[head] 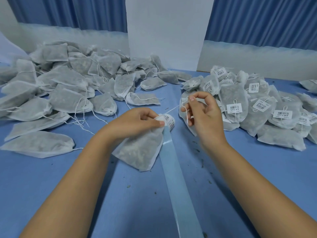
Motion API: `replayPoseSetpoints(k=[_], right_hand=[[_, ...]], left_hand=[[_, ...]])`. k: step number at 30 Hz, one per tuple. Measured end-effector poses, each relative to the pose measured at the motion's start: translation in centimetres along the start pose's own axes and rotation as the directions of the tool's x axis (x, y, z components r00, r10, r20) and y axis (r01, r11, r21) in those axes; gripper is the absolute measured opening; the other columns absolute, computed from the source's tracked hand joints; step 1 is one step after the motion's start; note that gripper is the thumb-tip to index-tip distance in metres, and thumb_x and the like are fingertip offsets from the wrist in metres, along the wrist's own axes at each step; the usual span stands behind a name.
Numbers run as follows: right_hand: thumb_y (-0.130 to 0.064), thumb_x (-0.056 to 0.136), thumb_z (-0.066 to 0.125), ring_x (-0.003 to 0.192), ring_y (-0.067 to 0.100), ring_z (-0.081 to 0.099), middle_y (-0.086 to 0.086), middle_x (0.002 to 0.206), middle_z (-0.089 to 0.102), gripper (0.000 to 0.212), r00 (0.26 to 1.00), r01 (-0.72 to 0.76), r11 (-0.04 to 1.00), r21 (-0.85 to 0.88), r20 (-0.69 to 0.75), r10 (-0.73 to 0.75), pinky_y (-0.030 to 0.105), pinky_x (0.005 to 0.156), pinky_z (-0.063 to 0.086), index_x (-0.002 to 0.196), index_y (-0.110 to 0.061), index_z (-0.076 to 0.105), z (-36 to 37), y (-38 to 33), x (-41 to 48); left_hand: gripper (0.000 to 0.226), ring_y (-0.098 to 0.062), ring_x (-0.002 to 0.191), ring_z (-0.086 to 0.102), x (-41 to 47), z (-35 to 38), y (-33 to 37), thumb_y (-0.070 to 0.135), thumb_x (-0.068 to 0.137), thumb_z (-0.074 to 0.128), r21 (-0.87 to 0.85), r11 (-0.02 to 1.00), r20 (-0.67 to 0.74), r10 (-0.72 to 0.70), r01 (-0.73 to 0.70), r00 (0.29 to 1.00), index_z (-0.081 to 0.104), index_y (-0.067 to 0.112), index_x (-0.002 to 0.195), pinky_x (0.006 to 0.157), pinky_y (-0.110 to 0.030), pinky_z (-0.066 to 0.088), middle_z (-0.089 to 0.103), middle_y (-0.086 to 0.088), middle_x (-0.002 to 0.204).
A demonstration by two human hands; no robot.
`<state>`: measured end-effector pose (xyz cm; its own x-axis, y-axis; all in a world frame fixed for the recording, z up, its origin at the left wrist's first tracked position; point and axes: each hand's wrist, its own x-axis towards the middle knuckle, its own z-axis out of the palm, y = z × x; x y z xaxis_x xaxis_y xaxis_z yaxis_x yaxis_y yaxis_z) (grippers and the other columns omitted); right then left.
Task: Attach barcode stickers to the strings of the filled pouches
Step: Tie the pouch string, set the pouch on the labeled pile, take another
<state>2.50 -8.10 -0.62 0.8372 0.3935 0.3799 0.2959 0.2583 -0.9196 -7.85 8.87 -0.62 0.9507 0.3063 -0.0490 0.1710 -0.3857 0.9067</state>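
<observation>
Pulling the string (172,109) taut should let a sticker (169,119) fold cleanly round it. From 6 o'clock the backing strip (180,186) runs to the pouch (139,150) at centre; left hand (137,121) pinches its neck, right hand (204,115), toward 2 o'clock, has a narrow grip on the string.

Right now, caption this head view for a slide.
Left hand grips a filled pouch; right hand holds its string taut beside labelled pouches.
</observation>
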Motion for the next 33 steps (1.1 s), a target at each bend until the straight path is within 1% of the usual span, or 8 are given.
replayPoseSetpoints(k=[2, 7, 14, 18, 21, 27, 31, 33], right_hand=[[-0.015, 0.100, 0.054, 0.060, 0.011, 0.056, -0.006, 0.067, 0.065, 0.006, 0.999, 0.036, 0.999, -0.016, 0.016, -0.036, 0.020, 0.049, 0.044, 0.094, -0.017, 0.057, 0.1, -0.1, -0.1], [-0.009, 0.096, 0.060, 0.072, 0.011, 0.058, -0.004, 0.080, 0.063, 0.008, 0.984, 0.144, 0.986, -0.086, 0.114, -0.134, 0.027, 0.062, 0.046, 0.092, -0.016, 0.062, 0.5, -0.2, -0.8], [-0.014, 0.089, 0.069, 0.080, 0.009, 0.058, -0.002, 0.091, 0.064, 0.013, 0.935, 0.261, 0.931, -0.256, 0.306, -0.178, 0.023, 0.066, 0.046, 0.087, -0.026, 0.069, 1.5, 0.3, -2.3], [-0.016, 0.087, 0.072, 0.105, 0.007, 0.056, -0.008, 0.107, 0.057, 0.017, 0.930, 0.263, 0.909, -0.324, 0.334, -0.150, 0.026, 0.078, 0.049, 0.088, -0.033, 0.070, 1.8, 0.9, -2.5], [-0.017, 0.089, 0.070, 0.121, 0.003, 0.051, -0.016, 0.117, 0.057, 0.021, 0.939, 0.208, 0.929, -0.306, 0.330, -0.102, 0.023, 0.086, 0.048, 0.086, -0.038, 0.067, 2.1, 1.0, -2.5], [-0.013, 0.090, 0.068, 0.090, 0.025, 0.062, -0.009, 0.091, 0.069, 0.012, 0.948, 0.156, 0.966, -0.206, 0.306, -0.088, 0.042, 0.076, 0.049, 0.087, -0.024, 0.069, 1.8, 1.2, -2.0], [-0.009, 0.090, 0.068, 0.087, 0.022, 0.063, -0.002, 0.090, 0.071, 0.011, 0.958, 0.160, 0.976, -0.149, 0.263, -0.117, 0.036, 0.080, 0.050, 0.088, -0.019, 0.069, 1.4, 1.3, -1.5], [-0.008, 0.090, 0.068, 0.087, 0.022, 0.064, 0.001, 0.091, 0.071, 0.012, 0.953, 0.153, 0.977, -0.148, 0.285, -0.106, 0.036, 0.080, 0.050, 0.088, -0.019, 0.069, 1.4, 1.4, -1.4]], left_hand=[[0.026, -0.003, 0.082, 0.069, 0.1, -0.6, -0.3, 0.047, 0.079, 0.079, 0.003, 1.000, -0.053, -0.018, 0.018, 0.998, 0.074, 0.023, 0.089, 0.082, -0.021, 0.049, 0.076, 0.010, 0.087], [0.018, 0.006, 0.043, 0.046, 0.6, -1.2, -0.5, 0.034, 0.086, 0.074, -0.024, 1.000, -0.223, -0.017, 0.012, 0.975, 0.069, 0.021, 0.074, 0.043, -0.006, 0.033, 0.058, 0.020, 0.056], [0.029, -0.010, 0.052, 0.040, 1.1, -0.4, -0.1, 0.028, 0.095, 0.061, -0.180, 0.984, -0.430, -0.068, -0.012, 0.900, 0.065, 0.001, 0.088, 0.054, -0.026, 0.033, 0.048, 0.004, 0.061], [0.021, -0.015, 0.056, 0.035, 1.0, -0.1, 0.4, 0.028, 0.097, 0.059, -0.302, 0.951, -0.462, -0.088, -0.063, 0.882, 0.058, 0.009, 0.087, 0.057, -0.031, 0.030, 0.042, -0.002, 0.064], [0.017, -0.022, 0.070, 0.048, 0.9, 0.4, 1.0, 0.024, 0.099, 0.056, -0.430, 0.897, -0.443, -0.110, -0.103, 0.890, 0.058, 0.009, 0.091, 0.067, -0.037, 0.042, 0.052, -0.012, 0.078], [0.019, -0.029, 0.085, 0.054, 0.8, 1.0, 1.3, 0.025, 0.099, 0.057, -0.516, 0.846, -0.412, -0.110, -0.133, 0.904, 0.059, 0.007, 0.091, 0.080, -0.046, 0.047, 0.057, -0.016, 0.093], [0.042, -0.022, 0.094, 0.073, 0.3, 0.8, 1.0, 0.044, 0.087, 0.071, -0.466, 0.882, -0.226, -0.047, -0.066, 0.973, 0.071, 0.006, 0.106, 0.083, -0.034, 0.059, 0.076, -0.009, 0.103], [0.033, -0.018, 0.090, 0.074, 0.0, 1.0, 1.0, 0.041, 0.085, 0.073, -0.400, 0.917, -0.115, -0.037, -0.013, 0.993, 0.076, 0.012, 0.099, 0.075, -0.027, 0.060, 0.077, -0.006, 0.097]])
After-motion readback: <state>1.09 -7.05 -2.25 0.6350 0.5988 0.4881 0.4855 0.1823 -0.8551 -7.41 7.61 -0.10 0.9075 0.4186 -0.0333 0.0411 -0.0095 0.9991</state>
